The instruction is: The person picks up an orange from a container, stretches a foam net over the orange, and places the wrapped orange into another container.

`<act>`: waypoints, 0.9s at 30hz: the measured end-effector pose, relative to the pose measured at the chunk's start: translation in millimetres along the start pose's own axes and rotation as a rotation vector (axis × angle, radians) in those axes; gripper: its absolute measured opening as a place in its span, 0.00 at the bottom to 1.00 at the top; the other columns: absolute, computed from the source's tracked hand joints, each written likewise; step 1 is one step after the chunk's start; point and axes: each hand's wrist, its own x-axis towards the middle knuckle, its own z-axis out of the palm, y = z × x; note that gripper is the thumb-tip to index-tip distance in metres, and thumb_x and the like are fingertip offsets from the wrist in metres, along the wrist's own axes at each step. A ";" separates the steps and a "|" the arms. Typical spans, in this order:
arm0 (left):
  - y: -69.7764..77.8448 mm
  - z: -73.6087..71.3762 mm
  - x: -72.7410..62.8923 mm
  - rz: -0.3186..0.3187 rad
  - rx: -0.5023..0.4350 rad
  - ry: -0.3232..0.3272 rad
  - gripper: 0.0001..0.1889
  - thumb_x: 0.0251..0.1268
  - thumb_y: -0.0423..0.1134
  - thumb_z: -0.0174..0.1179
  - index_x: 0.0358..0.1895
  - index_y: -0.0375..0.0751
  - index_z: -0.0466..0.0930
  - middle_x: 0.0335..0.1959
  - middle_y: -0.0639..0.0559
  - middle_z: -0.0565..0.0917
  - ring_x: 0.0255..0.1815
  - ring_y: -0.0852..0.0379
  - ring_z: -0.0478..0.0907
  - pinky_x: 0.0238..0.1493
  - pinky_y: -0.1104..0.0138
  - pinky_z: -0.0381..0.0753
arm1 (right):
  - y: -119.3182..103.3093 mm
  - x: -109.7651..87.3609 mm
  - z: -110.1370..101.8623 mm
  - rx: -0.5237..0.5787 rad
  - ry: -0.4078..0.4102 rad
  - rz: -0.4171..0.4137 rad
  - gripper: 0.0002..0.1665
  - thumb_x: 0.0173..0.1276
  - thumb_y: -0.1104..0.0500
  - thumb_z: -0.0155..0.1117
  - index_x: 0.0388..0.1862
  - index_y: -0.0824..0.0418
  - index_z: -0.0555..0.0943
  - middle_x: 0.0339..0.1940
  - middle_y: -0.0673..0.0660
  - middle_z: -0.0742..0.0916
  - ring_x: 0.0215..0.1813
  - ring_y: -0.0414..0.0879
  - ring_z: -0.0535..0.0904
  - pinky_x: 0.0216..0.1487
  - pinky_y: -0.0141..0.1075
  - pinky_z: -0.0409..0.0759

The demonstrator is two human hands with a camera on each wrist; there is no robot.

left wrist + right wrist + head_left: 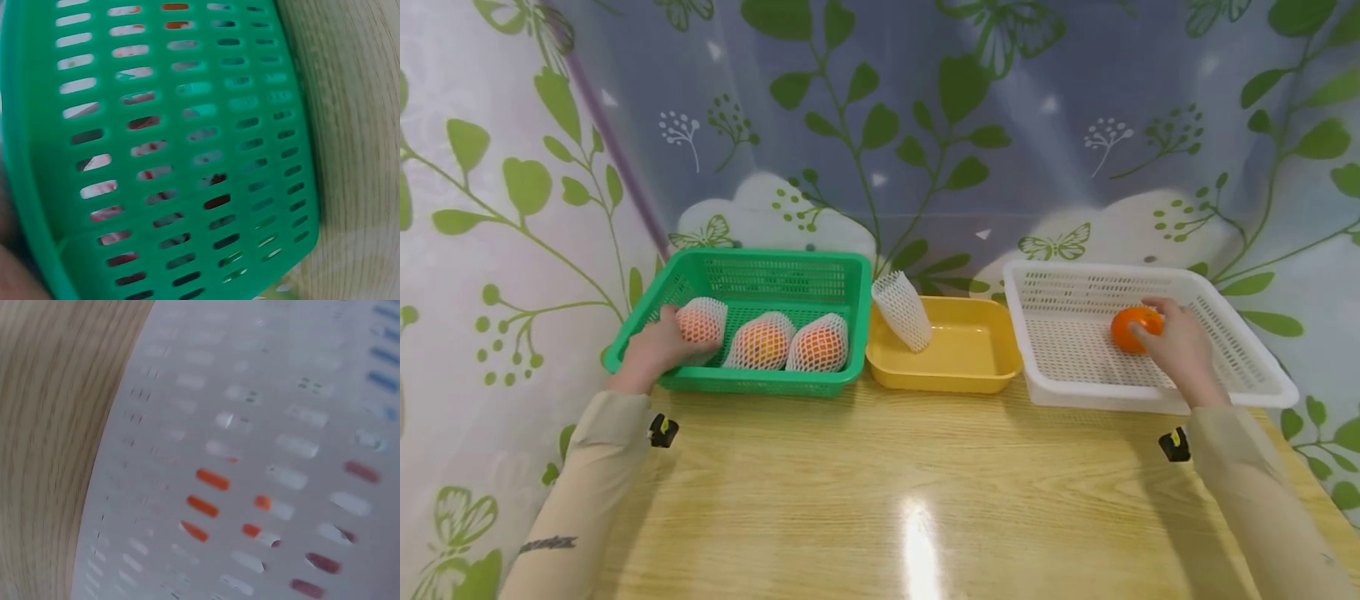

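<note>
In the head view, my left hand [658, 346] reaches over the left end of a green basket [842, 262] and grips a reddish fruit in a white foam net [703, 320]. Beside it in the basket lie two more net-wrapped orange fruits, one in the middle [762, 342] and one at the right [818, 344]. At the other side, my right hand [1183, 350] holds an orange [1131, 329] between thumb and fingers, low inside a white basket [1157, 392]. The wrist views show mostly the slotted green wall [187, 137] and white wall [187, 412], which hide the fingers.
Between the two baskets stands a yellow tray [940, 381], with an empty white foam net [902, 311] leaning on its left rim. All three containers line the back of a wooden table [820, 492]. A leaf-patterned curtain [895, 133] hangs behind and at the sides.
</note>
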 end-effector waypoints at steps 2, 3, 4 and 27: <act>2.0 -0.2 1.3 -0.013 0.041 -0.066 0.58 0.64 0.65 0.60 0.76 0.20 0.41 0.64 0.12 0.65 0.61 0.19 0.69 0.56 0.35 0.74 | 2.3 4.5 1.2 -0.039 -0.013 0.004 0.33 0.76 0.57 0.57 0.71 0.75 0.63 0.64 0.84 0.67 0.63 0.78 0.62 0.59 0.71 0.64; 2.6 -0.2 1.8 -0.017 0.061 -0.098 0.60 0.64 0.67 0.59 0.76 0.20 0.40 0.66 0.13 0.63 0.62 0.19 0.68 0.57 0.35 0.74 | 3.7 6.6 2.0 -0.051 -0.020 0.009 0.33 0.75 0.58 0.57 0.71 0.76 0.62 0.64 0.85 0.66 0.63 0.79 0.62 0.60 0.71 0.64; 3.3 -0.3 1.9 -0.020 0.080 -0.126 0.61 0.63 0.69 0.58 0.77 0.20 0.39 0.67 0.14 0.61 0.63 0.19 0.67 0.58 0.35 0.73 | 5.4 8.7 2.8 -0.064 -0.027 0.015 0.34 0.75 0.58 0.58 0.71 0.76 0.62 0.63 0.85 0.66 0.63 0.79 0.61 0.60 0.71 0.64; -0.6 2.6 3.5 0.051 0.044 -0.048 0.56 0.68 0.71 0.53 0.78 0.25 0.46 0.71 0.19 0.62 0.67 0.23 0.66 0.58 0.34 0.72 | 22.0 20.0 13.0 -0.129 -0.146 0.093 0.44 0.69 0.57 0.64 0.72 0.80 0.56 0.58 0.89 0.62 0.54 0.80 0.63 0.54 0.70 0.67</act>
